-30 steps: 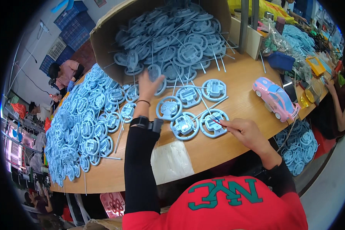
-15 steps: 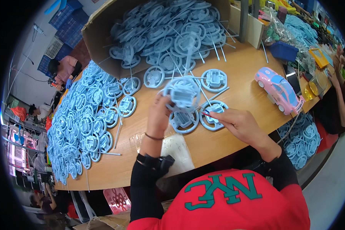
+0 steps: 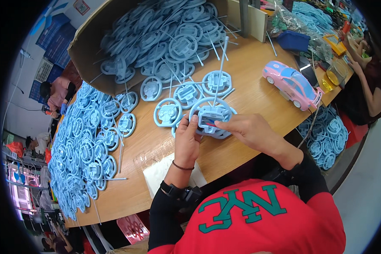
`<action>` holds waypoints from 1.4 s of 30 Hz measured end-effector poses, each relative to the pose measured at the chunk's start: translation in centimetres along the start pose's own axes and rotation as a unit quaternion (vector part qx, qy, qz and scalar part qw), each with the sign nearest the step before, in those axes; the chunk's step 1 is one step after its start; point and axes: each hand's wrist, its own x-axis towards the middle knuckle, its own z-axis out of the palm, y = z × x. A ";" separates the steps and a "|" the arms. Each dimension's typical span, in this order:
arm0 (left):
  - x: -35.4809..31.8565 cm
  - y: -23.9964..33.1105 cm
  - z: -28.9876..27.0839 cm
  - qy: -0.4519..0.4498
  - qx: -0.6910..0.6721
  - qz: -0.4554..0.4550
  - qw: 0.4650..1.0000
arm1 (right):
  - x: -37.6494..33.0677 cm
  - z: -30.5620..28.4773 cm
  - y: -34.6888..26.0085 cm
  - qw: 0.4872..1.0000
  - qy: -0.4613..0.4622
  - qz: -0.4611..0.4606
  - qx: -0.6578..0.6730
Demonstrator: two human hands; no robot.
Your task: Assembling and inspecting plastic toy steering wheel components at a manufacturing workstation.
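A light blue toy steering wheel (image 3: 211, 111) is tilted up in my left hand (image 3: 187, 142), fingers and thumb gripping its left side. Its hollow, box-shaped middle faces me, and a thin pale rod (image 3: 221, 70) sticks up from its far edge. My right hand (image 3: 252, 132) pinches a thin red and dark object (image 3: 210, 124) at the opening in the wheel's middle; its kind cannot be made out. Just beyond lie more wheels on the table, including one with a raised face (image 3: 168, 112) and one with an open back (image 3: 188, 94).
A cardboard box (image 3: 82, 63) heaped with wheels stands at the back. A large wheel pile (image 3: 78, 144) covers the table's left side. A pink toy car (image 3: 293, 84) and a blue bin (image 3: 293, 41) are to the right. A pale sheet (image 3: 158, 175) lies near the front edge. Other people work on both sides.
My left hand has lowered the wheel toward me, and its middle now shows clearly. My right fingers have come up to its opening with the red object. The view has shifted slightly.
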 end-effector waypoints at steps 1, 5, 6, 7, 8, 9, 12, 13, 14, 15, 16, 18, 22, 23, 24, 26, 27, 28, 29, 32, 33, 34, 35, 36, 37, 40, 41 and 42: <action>0.0 0.0 0.0 0.004 0.000 -0.002 1.000 | 0.0 0.0 -0.1 1.000 -0.004 0.002 -0.002; 0.2 0.1 -0.5 -0.026 0.010 -0.018 0.999 | -0.1 -0.1 -0.1 1.000 -0.001 0.000 0.006; 0.4 0.0 -0.8 -0.030 0.018 -0.026 0.999 | -0.1 -0.1 0.1 1.000 -0.002 0.000 0.009; 0.4 0.1 -0.7 -0.034 0.027 -0.034 0.998 | -0.2 0.0 0.3 1.000 -0.002 0.000 0.012; 0.2 0.3 -0.4 -0.042 0.014 -0.053 0.998 | -0.2 0.1 0.3 1.000 0.002 -0.002 0.014; -0.1 0.5 0.1 -0.050 0.001 -0.072 0.996 | -0.2 0.2 0.4 1.000 0.006 -0.004 0.016; 0.1 0.6 0.2 -0.073 -0.006 -0.102 0.992 | -0.4 0.3 0.6 1.000 0.007 -0.009 0.011; 0.1 0.5 0.1 -0.080 -0.003 -0.108 0.991 | -0.6 0.3 0.6 1.000 0.005 -0.009 0.009; 0.1 0.5 -0.1 -0.083 -0.002 -0.109 0.991 | -0.6 0.2 0.5 1.000 0.003 -0.006 0.012; 0.1 0.6 -0.4 -0.085 -0.001 -0.111 0.990 | -0.6 0.1 0.2 1.000 0.000 -0.004 0.015; 0.1 0.5 -0.4 -0.089 0.000 -0.112 0.990 | -0.6 0.1 0.1 1.000 -0.003 -0.002 0.018; -0.1 0.8 0.0 -0.087 0.021 -0.114 0.989 | -0.7 0.4 0.3 1.000 0.003 -0.007 0.023; 1.2 3.1 -2.5 -0.056 0.101 -0.018 0.993 | -0.4 0.0 -0.3 0.999 -0.002 -0.010 0.052; 2.0 4.5 -4.4 -0.016 0.130 0.019 0.991 | -0.2 -0.1 -0.3 0.998 0.005 -0.008 0.059; 2.6 7.1 -6.3 0.005 0.093 0.098 0.991 | -0.3 -0.2 -0.1 0.997 0.011 -0.008 0.070; 3.1 14.2 -8.5 0.082 -0.013 0.291 0.953 | -0.7 -0.9 0.6 0.997 0.016 0.005 0.071; 2.5 18.1 -8.8 0.049 -0.149 0.321 0.934 | -0.8 -1.1 0.8 0.998 0.010 0.007 0.069; 2.2 21.5 -10.1 0.010 -0.283 0.348 0.894 | -0.7 -1.3 0.7 0.998 0.005 0.008 0.065; 3.1 22.3 -11.0 0.012 -0.237 0.341 0.909 | -0.6 -1.4 0.7 0.997 0.014 0.009 0.080; 6.9 20.5 -14.8 -0.003 0.164 0.310 0.936 | -0.9 -1.3 0.8 0.993 0.032 0.018 0.109; 7.4 19.4 -15.9 -0.012 0.457 0.270 0.848 | -0.9 -1.0 0.8 0.993 0.026 0.019 0.111; 7.8 17.1 -15.2 0.042 0.512 0.200 0.834 | -1.0 -0.8 0.9 0.993 0.020 0.023 0.110; 7.9 14.4 -13.5 0.095 0.561 0.128 0.812 | -1.1 -0.8 0.8 0.994 0.012 0.027 0.105; 7.3 12.9 -11.2 0.049 0.743 0.126 0.656 | -1.2 -1.0 0.8 0.995 0.006 0.032 0.097; 6.8 10.5 -9.7 0.054 0.775 0.182 0.602 | -1.2 -1.2 0.9 0.995 0.002 0.036 0.088; 5.5 5.1 -6.3 0.083 0.821 0.268 0.497 | -1.2 -0.9 1.4 0.994 0.014 0.029 0.102; 5.3 4.4 -5.9 0.094 0.829 0.285 0.472 | -1.3 -0.8 1.3 0.995 0.013 0.027 0.100; 5.5 4.2 -6.1 0.091 0.830 0.259 0.485 | -1.4 -0.8 1.3 0.995 0.013 0.025 0.098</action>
